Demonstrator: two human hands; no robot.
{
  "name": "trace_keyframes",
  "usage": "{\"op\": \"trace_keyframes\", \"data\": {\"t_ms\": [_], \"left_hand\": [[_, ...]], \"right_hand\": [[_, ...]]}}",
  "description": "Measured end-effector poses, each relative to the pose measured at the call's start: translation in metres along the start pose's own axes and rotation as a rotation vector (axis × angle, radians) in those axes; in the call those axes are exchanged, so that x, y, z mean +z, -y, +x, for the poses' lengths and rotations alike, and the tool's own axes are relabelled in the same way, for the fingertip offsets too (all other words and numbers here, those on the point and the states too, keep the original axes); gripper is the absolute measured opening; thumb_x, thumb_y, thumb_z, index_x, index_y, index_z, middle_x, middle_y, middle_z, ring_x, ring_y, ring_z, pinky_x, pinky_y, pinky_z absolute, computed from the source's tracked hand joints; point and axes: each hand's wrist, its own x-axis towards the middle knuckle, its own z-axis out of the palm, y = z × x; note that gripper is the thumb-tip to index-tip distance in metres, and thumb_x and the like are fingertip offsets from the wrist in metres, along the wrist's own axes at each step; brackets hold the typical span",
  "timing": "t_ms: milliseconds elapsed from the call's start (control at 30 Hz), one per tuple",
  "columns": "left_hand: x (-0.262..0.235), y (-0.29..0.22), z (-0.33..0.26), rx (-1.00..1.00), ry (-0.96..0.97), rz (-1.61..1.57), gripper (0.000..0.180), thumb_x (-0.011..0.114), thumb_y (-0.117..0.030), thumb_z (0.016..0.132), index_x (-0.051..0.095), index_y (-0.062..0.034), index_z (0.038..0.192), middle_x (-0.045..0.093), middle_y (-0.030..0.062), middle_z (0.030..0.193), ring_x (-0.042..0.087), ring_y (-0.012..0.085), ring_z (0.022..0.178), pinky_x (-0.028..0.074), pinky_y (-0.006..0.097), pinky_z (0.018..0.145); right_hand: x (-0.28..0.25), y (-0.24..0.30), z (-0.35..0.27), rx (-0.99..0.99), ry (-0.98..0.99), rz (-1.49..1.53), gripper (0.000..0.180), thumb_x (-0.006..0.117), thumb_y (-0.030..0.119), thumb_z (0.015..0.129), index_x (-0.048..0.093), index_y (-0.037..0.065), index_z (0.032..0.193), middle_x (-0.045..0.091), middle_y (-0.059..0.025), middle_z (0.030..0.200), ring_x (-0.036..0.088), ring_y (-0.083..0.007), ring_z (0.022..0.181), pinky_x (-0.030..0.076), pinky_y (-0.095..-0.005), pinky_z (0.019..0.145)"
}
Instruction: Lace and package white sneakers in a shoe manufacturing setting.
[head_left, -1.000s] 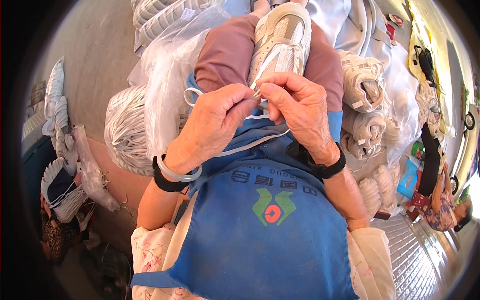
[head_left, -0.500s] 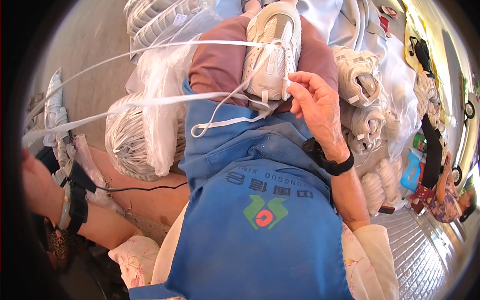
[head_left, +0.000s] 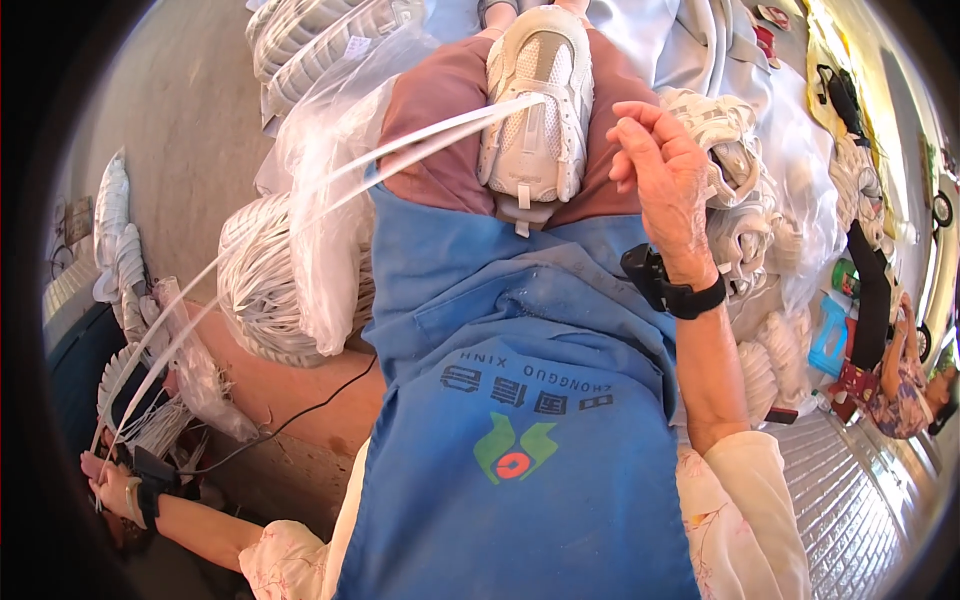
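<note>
A white and beige sneaker (head_left: 532,150) rests on my lap between my thighs, its heel toward me. A white shoelace (head_left: 440,140) runs from its upper eyelets, both strands stretched down to the far lower left. My left hand (head_left: 108,484) is closed on the strands there, with my arm stretched out; the fingertips are small in view. My right hand (head_left: 662,165) hovers just right of the sneaker, fingers loosely bent and apart, touching neither shoe nor lace. A blue apron (head_left: 530,350) covers my lap below the sneaker.
A big bundle of white laces (head_left: 262,275) lies left of my knee, partly under clear plastic (head_left: 335,200). More sneakers (head_left: 735,150) are stacked on the right. White shoes (head_left: 340,35) lie at the upper left. A person (head_left: 895,400) sits far right. A black cable (head_left: 300,410) crosses the lower left.
My left hand has pulled outward to the lower left, drawing the loose lace loop off my lap, and both strands are now straight. My right hand has let go of the lace and moved right.
</note>
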Motion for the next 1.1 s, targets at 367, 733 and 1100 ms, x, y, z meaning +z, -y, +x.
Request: {"op": "trace_keyframes", "data": {"t_ms": [367, 733, 1100], "left_hand": [[0.388, -0.043, -0.148, -0.351, 0.409, -0.202, 0.036, 0.041, -0.022, 0.100, 0.053, 0.0042, 0.123, 0.054, 0.0242, 0.128, 0.058, 0.0321, 0.115, 0.053, 0.040, 0.089], [0.516, -0.087, -0.244, -0.184, 0.823, -0.238, 0.015, 0.063, -0.004, 0.089, 0.065, 0.0020, 0.102, 0.067, 0.0080, 0.075, 0.061, 0.0103, 0.063, 0.047, 0.023, 0.056], [0.516, -0.080, -0.246, -0.423, 0.881, -0.325, 0.020, 0.057, -0.006, 0.093, 0.062, 0.0019, 0.111, 0.068, 0.0055, 0.087, 0.063, 0.0091, 0.073, 0.051, 0.022, 0.064]], "right_hand": [[0.029, 0.042, -0.011, -0.379, 0.074, -0.175, 0.013, 0.065, 0.008, 0.088, 0.069, 0.002, 0.098, 0.062, -0.0025, 0.084, 0.055, -0.0058, 0.062, 0.043, -0.0193, 0.056], [0.050, 0.042, -0.023, -0.485, 0.199, -0.150, 0.020, 0.068, 0.009, 0.084, 0.068, 0.002, 0.103, 0.062, -0.0072, 0.088, 0.060, -0.0124, 0.069, 0.049, -0.0240, 0.058], [0.044, 0.040, -0.022, -0.312, 0.190, -0.046, 0.015, 0.059, 0.012, 0.092, 0.065, -0.001, 0.097, 0.065, -0.0079, 0.089, 0.062, -0.0179, 0.080, 0.052, -0.0290, 0.073]]}}
